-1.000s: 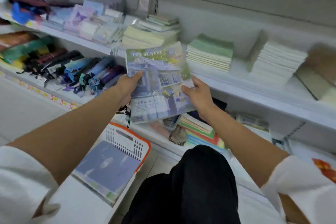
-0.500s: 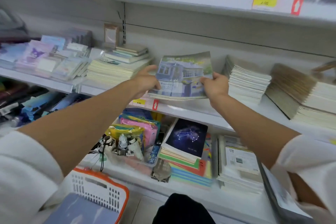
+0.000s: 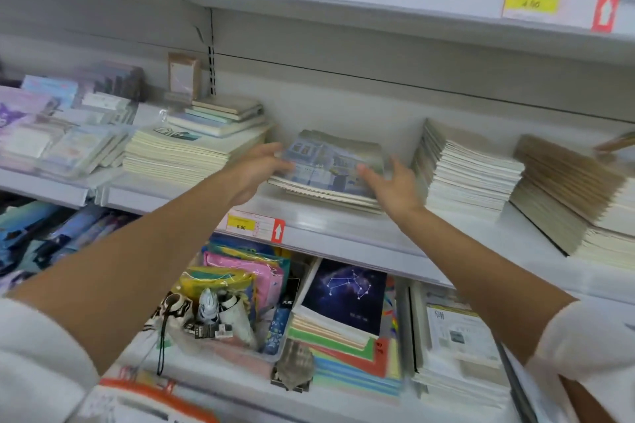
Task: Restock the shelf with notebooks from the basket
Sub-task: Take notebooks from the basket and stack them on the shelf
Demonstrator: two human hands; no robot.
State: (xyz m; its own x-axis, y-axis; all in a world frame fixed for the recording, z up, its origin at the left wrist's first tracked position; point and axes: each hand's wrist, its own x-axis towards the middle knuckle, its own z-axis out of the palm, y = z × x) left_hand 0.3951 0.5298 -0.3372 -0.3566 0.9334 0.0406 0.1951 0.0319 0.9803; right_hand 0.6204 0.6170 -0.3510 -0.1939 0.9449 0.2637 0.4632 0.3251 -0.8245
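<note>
A small stack of notebooks (image 3: 331, 161) with a blue house picture on the cover lies flat on the middle shelf (image 3: 343, 233). My left hand (image 3: 256, 170) touches the stack's left edge, fingers stretched along it. At the stack's right front corner, my right hand (image 3: 391, 182) rests with spread, nearly straight fingers. Only the orange rim of the white basket (image 3: 151, 391) shows, at the bottom left, and its contents are out of view.
Cream notebook piles (image 3: 185, 151) stand left of the stack, white ones (image 3: 464, 178) and brown ones (image 3: 563, 189) to its right. The lower shelf holds a starry-cover pile (image 3: 343, 295), coloured pouches (image 3: 247, 271) and a clear bin of small items. An upper shelf with price tags overhangs.
Both hands carried the notebooks up from near the basket and set them down flat on the middle shelf. The grip has loosened and the fingers now lie straight on the stack's edges.
</note>
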